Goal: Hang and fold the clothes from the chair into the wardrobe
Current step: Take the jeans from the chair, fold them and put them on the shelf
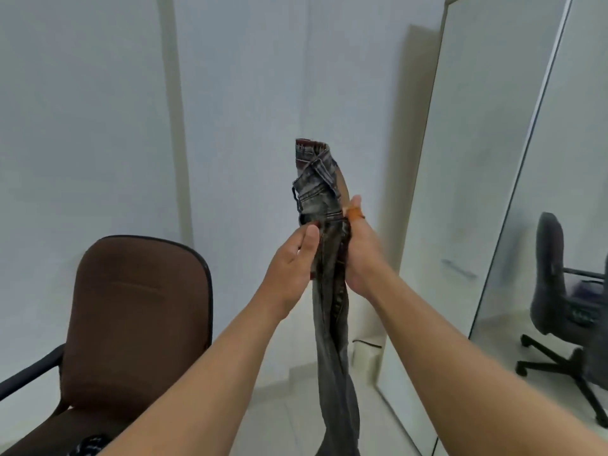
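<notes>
A pair of grey washed jeans [330, 291] hangs bunched lengthwise in front of me, waistband up and legs trailing down out of the frame. My left hand [289, 268] grips the jeans from the left just below the waistband. On the other side my right hand [360, 255] holds them at the same height, with an orange piece at its thumb. The brown office chair [138, 311] stands at the lower left, a dark patterned garment [87, 445] lying on its seat. The white wardrobe [467, 166] stands to the right.
The wardrobe's mirrored door [566, 225] at the far right reflects a dark swivel chair. White walls rise ahead and a light tiled floor [283, 396] lies below. The brown chair's black armrest [29, 376] sticks out at the left edge.
</notes>
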